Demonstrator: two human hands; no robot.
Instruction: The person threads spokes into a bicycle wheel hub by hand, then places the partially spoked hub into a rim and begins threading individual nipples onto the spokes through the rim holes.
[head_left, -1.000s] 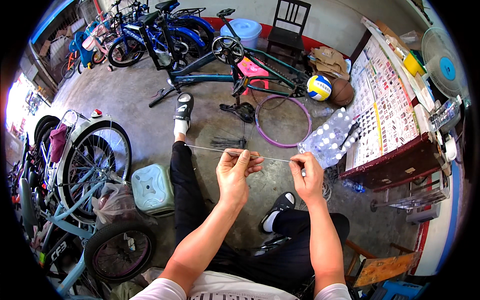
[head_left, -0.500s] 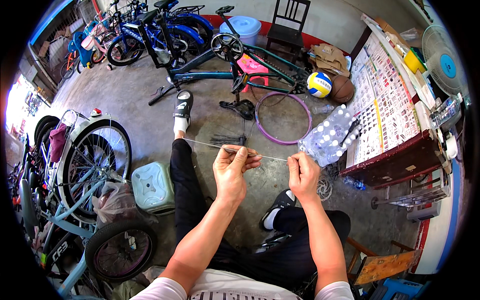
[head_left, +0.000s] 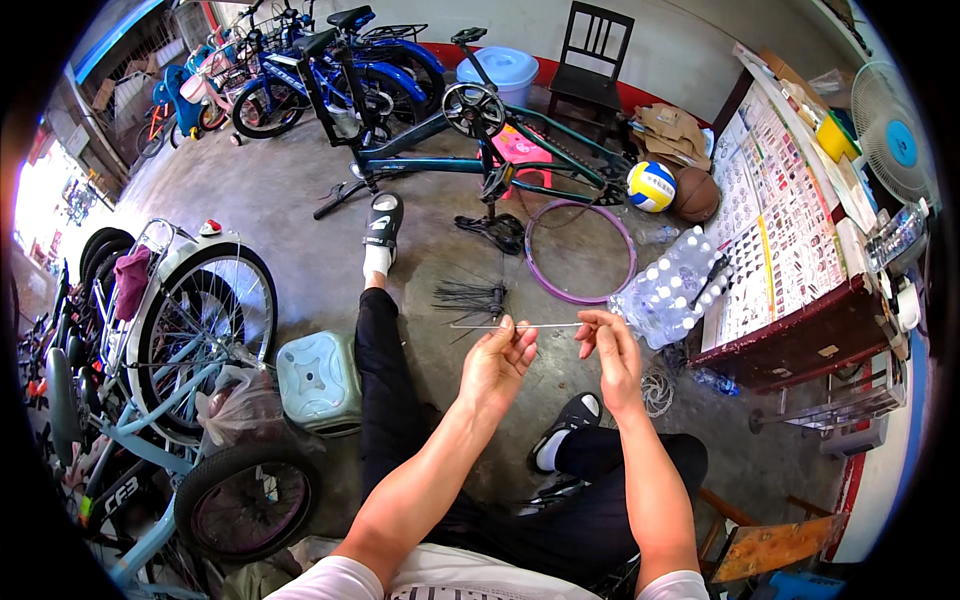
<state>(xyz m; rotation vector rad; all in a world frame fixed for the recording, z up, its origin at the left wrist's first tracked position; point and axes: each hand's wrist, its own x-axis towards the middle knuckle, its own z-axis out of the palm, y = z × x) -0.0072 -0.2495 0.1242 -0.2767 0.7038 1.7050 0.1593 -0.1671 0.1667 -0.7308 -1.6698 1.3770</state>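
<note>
A thin, straight silver spoke (head_left: 555, 326) lies level across the space between my hands. My left hand (head_left: 497, 368) pinches it between thumb and fingertips, and its thin end sticks out to the left past the hand. My right hand (head_left: 613, 362) has its thumb and bent fingers at the other end; the tip there is hidden by the fingers. Beyond the hands, on the concrete floor, lies a hub with a spray of black spokes (head_left: 468, 296). A bare purple wheel rim (head_left: 533, 268) rests farther off to the right.
An upturned teal bicycle frame (head_left: 425, 165) stands ahead. Bottles in plastic wrap (head_left: 665, 290) and a brake disc (head_left: 656, 390) lie right, near a cabinet (head_left: 780, 350). On the left are a pale blue stool (head_left: 318, 375) and a light blue bicycle (head_left: 150, 430).
The spoke has turned from slanting to nearly level, and less of it sticks out left of my left hand. Both hands sit slightly lower; the right hand's fingers have loosened. The view has shifted a little.
</note>
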